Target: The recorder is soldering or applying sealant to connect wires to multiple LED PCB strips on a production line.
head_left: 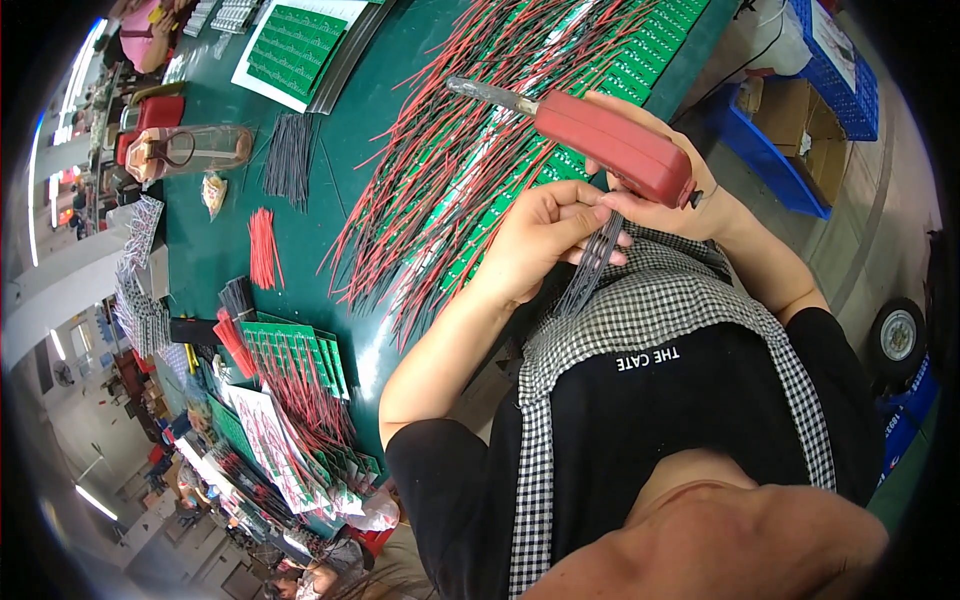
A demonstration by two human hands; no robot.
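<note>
My right hand [690, 205] is closed around a soldering gun with a red handle [615, 145], whose metal tip [490, 95] points to the upper left. Close beside it, my left hand [550, 235] pinches a bundle of thin black wires [595, 260] near its upper end. The bundle hangs down in front of the checked apron, and the fingertips of both hands meet around it. Just beyond my hands, green circuit boards [640, 65] lie in a long row, with many red and black wires [440, 190] spread over them.
On the green table [215, 250] lie loose black wires [290, 165], red wires [262, 248] and a clear bottle [190, 152]. Wired boards [290, 350] are stacked at the left; more boards [295, 50] lie at the back. Blue bins [770, 150] stand on the right.
</note>
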